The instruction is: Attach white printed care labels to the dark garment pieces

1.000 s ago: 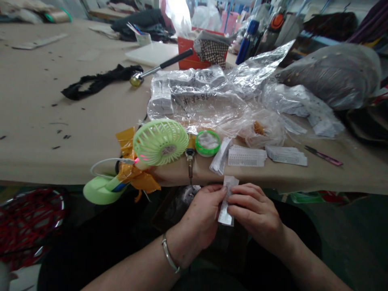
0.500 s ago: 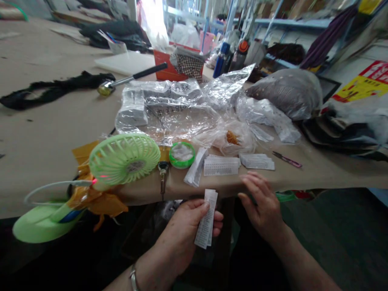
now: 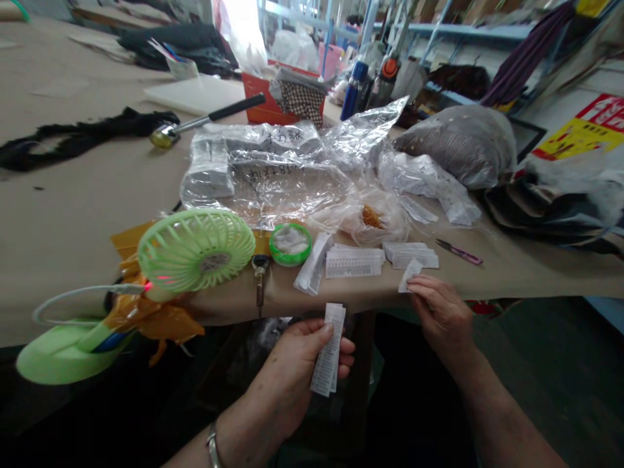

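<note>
Below the table edge, my left hand (image 3: 297, 364) pinches a couple of printed white label strips (image 3: 327, 354) between thumb and fingers. My right hand (image 3: 446, 312) is at the table's front edge, its fingertips closed on one small printed label (image 3: 410, 275). Just behind that label lies a fanned stack of labels (image 3: 414, 255). Left of it is another stack of printed labels (image 3: 355, 261), and a bundle of white strips (image 3: 313, 263) lies slanted beside that. A green round tub (image 3: 290, 245) with white stuff in it stands farther left.
A green fan (image 3: 197, 250) is fixed to the table edge with orange tape, beside a screwdriver-like tool (image 3: 260, 279). Clear plastic bags (image 3: 287, 188) lie behind, one bag (image 3: 373, 218) with small orange-brown pieces. Snips (image 3: 459, 251) lie on the right.
My right hand has moved slightly right and closed; a small label now shows at its fingertips. My left hand still holds its strips. The whole view has shifted a little.
</note>
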Motion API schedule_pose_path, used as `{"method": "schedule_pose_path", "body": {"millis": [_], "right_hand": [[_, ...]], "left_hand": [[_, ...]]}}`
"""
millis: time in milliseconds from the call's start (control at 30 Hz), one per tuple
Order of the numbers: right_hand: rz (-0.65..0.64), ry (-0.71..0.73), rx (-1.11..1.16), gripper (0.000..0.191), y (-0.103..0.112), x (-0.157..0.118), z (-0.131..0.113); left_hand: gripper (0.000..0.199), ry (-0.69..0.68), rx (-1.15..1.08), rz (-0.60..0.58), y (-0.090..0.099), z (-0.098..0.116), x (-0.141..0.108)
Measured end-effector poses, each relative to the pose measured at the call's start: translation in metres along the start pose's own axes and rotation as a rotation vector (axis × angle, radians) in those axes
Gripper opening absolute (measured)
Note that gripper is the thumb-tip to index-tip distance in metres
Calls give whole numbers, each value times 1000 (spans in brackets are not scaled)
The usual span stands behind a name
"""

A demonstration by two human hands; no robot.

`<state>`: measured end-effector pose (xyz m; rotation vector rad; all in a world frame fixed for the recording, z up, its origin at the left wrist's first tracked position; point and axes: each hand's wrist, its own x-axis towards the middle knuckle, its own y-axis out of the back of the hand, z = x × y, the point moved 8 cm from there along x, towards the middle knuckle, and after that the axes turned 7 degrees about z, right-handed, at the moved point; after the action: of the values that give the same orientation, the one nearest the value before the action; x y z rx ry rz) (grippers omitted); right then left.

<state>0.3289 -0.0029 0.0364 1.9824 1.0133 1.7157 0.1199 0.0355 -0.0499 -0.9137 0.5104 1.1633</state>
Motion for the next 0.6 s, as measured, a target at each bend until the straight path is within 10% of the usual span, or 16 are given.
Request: {"method": "schedule_pose_path", "body": {"millis": [133,333,600], "right_hand": [[78,-97,273,22,-2,-1,-39],[-155,239,522,18,-36,-12,-136],[-231,340,455,15,-53,-20,-146]], "left_hand": [[11,7,-48,-60,-3,-4,0],[10,-106,-233,-106,3,4,0],[14,-145,-327,-133,13,8,-5]]}}
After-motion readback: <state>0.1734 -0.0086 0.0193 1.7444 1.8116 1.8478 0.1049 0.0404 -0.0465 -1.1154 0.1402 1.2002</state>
